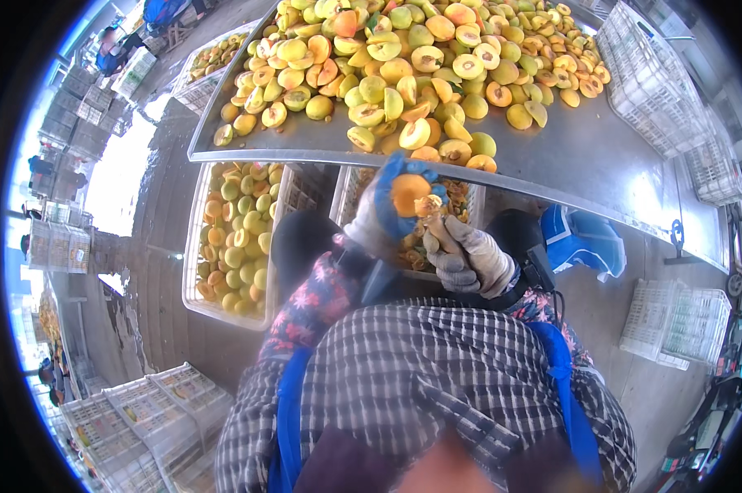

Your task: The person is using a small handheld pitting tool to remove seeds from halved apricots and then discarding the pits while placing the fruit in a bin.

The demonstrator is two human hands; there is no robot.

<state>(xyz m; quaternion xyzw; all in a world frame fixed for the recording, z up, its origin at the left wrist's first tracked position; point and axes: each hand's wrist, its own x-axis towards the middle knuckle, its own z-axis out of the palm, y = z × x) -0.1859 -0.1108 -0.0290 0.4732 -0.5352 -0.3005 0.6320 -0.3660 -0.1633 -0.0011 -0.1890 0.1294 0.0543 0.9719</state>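
Observation:
My left hand [386, 206], in a blue-coated glove, is closed around a halved orange-yellow fruit [411, 195], peach or apricot, its inner face turned up. Right beside it, my right hand [460, 256], in a grey-white glove, grips a tool by its wooden handle [448, 237]. Orange pulp [428, 206] sits at the tool's top end, close to the fruit half; the working tip is hidden. Below both hands stands a crate [341, 194] with orange scraps. In front, a metal table [556, 148] carries a large heap of halved fruit [395, 71].
A white crate [192, 271] full of fruit halves stands at the left by my knee. Stacked white crates [648, 80] rest on the table's right end; more [676, 323] are on the floor at right and lower left [155, 419]. A blue bag [577, 240] lies under the table edge.

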